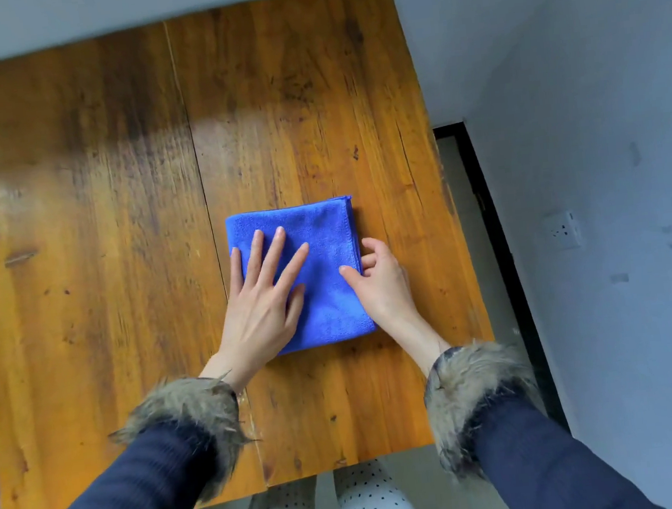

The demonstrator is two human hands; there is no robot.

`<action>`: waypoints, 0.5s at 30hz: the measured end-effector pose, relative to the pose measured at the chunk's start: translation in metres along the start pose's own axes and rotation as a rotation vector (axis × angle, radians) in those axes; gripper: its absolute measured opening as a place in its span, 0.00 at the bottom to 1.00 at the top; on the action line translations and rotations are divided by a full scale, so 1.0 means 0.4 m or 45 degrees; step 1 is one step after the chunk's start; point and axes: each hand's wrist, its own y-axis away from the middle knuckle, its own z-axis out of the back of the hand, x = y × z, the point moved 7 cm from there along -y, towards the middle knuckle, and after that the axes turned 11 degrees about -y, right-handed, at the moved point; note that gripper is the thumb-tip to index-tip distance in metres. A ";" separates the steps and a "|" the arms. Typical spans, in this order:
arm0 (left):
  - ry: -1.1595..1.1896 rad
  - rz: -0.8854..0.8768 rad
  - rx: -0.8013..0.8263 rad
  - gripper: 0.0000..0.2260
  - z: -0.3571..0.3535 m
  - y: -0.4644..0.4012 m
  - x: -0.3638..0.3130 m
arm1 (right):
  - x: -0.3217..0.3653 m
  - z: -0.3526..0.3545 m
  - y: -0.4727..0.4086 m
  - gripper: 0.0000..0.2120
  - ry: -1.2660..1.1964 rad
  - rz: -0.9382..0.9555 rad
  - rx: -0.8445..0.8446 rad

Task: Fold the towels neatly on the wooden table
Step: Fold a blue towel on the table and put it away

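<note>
A blue towel [320,231], folded into a small rectangle, lies on the wooden table [115,193] a little right of its middle. My left hand [263,302] lies flat on the towel's left half with its fingers straight and spread. My right hand [382,278] is at the towel's right edge. Its thumb rests on top of the cloth and its fingers curl round the edge, pinching it.
The table's right edge runs close to the towel, with a white wall [603,146] and a wall socket [564,230] beyond it. The front edge is near my legs [350,507]. Bare wood spreads to the left and far side.
</note>
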 end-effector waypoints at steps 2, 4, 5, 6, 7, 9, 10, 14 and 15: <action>-0.089 -0.014 0.006 0.22 -0.011 -0.013 -0.003 | 0.016 -0.004 -0.019 0.21 0.027 0.004 -0.039; -0.110 0.014 -0.009 0.22 -0.012 -0.021 -0.003 | 0.033 -0.002 -0.028 0.16 0.056 0.064 -0.081; -0.110 0.038 -0.016 0.22 -0.010 -0.025 -0.003 | 0.038 -0.001 -0.029 0.15 0.063 0.103 -0.094; -0.109 0.061 -0.022 0.23 -0.008 -0.029 -0.001 | 0.040 0.000 -0.028 0.14 0.073 0.141 -0.102; -0.110 0.080 -0.027 0.23 -0.006 -0.034 0.001 | 0.039 0.001 -0.028 0.13 0.093 0.177 -0.113; -0.119 0.100 -0.020 0.24 -0.009 -0.042 0.008 | 0.043 0.009 -0.019 0.13 0.162 0.305 -0.189; -0.119 0.102 -0.013 0.24 -0.012 -0.046 0.010 | 0.054 0.011 -0.010 0.14 0.235 0.438 -0.249; -0.035 0.133 -0.073 0.23 -0.014 -0.058 0.017 | 0.081 -0.071 0.010 0.23 0.788 0.937 -0.183; -0.003 0.151 -0.100 0.23 -0.013 -0.060 0.022 | 0.073 -0.094 0.001 0.24 0.882 0.953 -0.130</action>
